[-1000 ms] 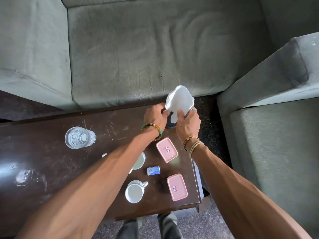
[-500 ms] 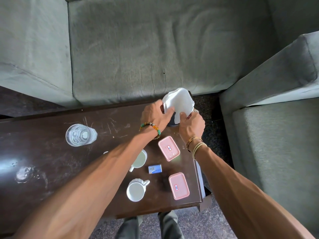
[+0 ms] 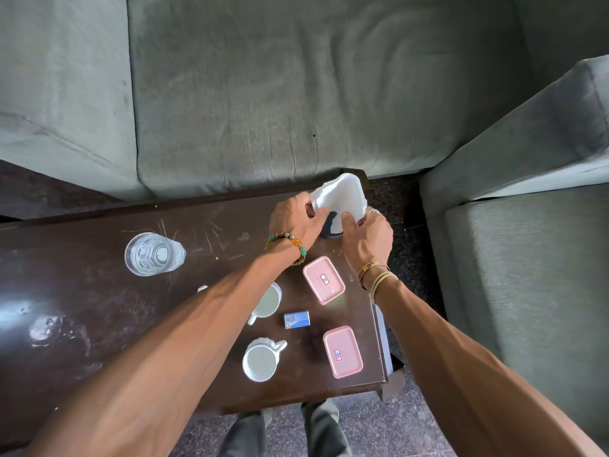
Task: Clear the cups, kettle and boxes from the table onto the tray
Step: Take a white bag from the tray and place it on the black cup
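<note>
At the far right end of the dark table (image 3: pixel 99 308), both my hands hold a white crumpled-looking thing (image 3: pixel 342 196) over a dark base (image 3: pixel 329 230); I cannot tell whether it is the kettle. My left hand (image 3: pixel 296 222) grips its left edge. My right hand (image 3: pixel 365 239) pinches its lower right side. Nearer me lie two pink lidded boxes (image 3: pixel 324 280) (image 3: pixel 342 352) and a small blue box (image 3: pixel 297 319). One white cup (image 3: pixel 260 359) stands near the front edge. A second cup (image 3: pixel 268 300) is partly hidden under my left forearm.
A glass of water (image 3: pixel 153 253) stands on the table's left half. A grey sofa (image 3: pixel 280 94) runs along the far side, and a grey armchair (image 3: pixel 527 258) sits close on the right. My legs (image 3: pixel 283 430) show below the table's front edge.
Both hands stay on the white thing; my left fingers have slid further across its front. The cups, boxes and glass have not moved.
</note>
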